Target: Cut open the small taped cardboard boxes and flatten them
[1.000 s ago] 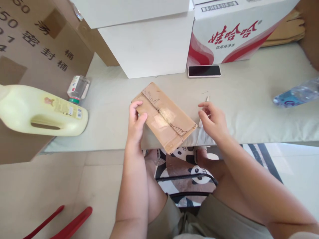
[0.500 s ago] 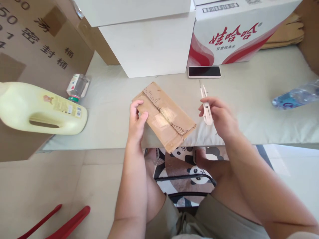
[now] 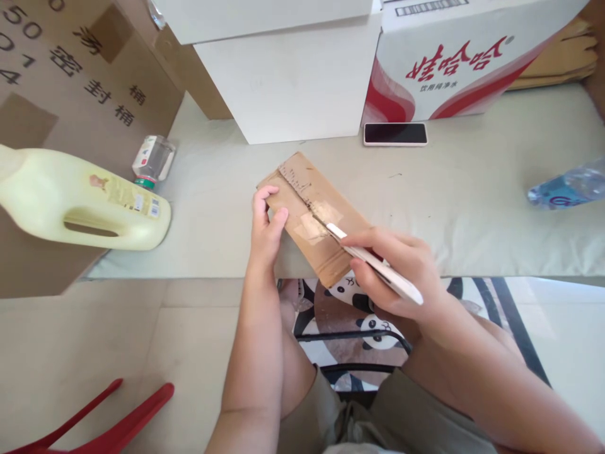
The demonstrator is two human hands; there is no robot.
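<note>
A flat brown cardboard package (image 3: 307, 195) with a taped seam lies slanted at the front edge of a pale cushioned surface (image 3: 454, 195). My left hand (image 3: 265, 227) grips its left end, thumb on top. My right hand (image 3: 397, 271) is closed round a white utility knife (image 3: 373, 261). The knife's tip rests on the taped seam near the middle of the package.
A pale yellow jug (image 3: 80, 205) and a small clear bottle (image 3: 154, 161) lie at the left. White boxes (image 3: 283, 75) and a red-and-white carton (image 3: 458, 57) stand behind, with a phone (image 3: 395, 133) in front of them. A water bottle (image 3: 567, 186) lies at the right.
My right hand picked the knife up off the surface, swung it left and set its tip on the package seam. My left hand kept its hold.
</note>
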